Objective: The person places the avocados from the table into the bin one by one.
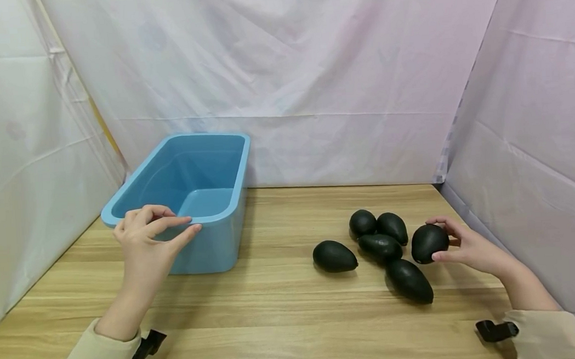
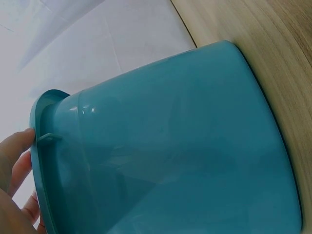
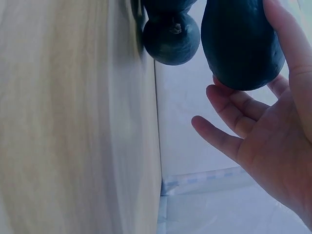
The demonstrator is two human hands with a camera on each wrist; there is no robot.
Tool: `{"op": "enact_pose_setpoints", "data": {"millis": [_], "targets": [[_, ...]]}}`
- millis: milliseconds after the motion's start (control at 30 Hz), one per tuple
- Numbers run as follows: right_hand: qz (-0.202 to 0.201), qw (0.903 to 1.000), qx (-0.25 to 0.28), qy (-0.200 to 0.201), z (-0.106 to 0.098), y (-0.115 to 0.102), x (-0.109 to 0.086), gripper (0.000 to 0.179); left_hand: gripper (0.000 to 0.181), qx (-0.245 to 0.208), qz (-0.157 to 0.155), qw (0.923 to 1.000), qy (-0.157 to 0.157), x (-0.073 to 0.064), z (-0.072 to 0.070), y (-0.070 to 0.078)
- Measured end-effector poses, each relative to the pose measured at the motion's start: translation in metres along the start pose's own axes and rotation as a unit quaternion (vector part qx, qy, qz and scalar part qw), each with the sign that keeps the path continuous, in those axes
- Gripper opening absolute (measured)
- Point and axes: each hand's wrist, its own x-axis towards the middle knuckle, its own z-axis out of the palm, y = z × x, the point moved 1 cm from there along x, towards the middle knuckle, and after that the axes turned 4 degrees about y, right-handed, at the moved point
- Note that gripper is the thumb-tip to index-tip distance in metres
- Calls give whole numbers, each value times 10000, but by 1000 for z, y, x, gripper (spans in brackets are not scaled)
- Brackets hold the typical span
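Observation:
At the near rim of a light blue plastic bin [image 1: 209, 242], my left hand [image 1: 145, 240] pinches the edge between thumb and fingers. The left wrist view shows the thumb [image 2: 19, 141] on the rim's outer side, with the other fingers partly hidden behind it. On the right, my right hand [image 1: 469, 248] grips a dark avocado [image 1: 427, 243] by thumb and fingertips; in the right wrist view that avocado [image 3: 241, 46] appears raised off the table. Beside it lie several more dark avocados, one of them a plump avocado [image 1: 406, 281] nearest me.
One avocado [image 1: 334, 256] lies a little left of the cluster. The wooden table [image 1: 286, 322] runs back to a white cloth [image 1: 311, 90], and more cloth hangs at both sides. The bin's visible floor is bare.

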Motion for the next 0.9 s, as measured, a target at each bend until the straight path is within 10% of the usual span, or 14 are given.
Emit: {"op": "enact_pose_setpoints", "data": {"millis": [900], "targets": [[135,9990,-303,307,1,-39,13,67,23,12,44,10000,82,-1,1,0]]}}
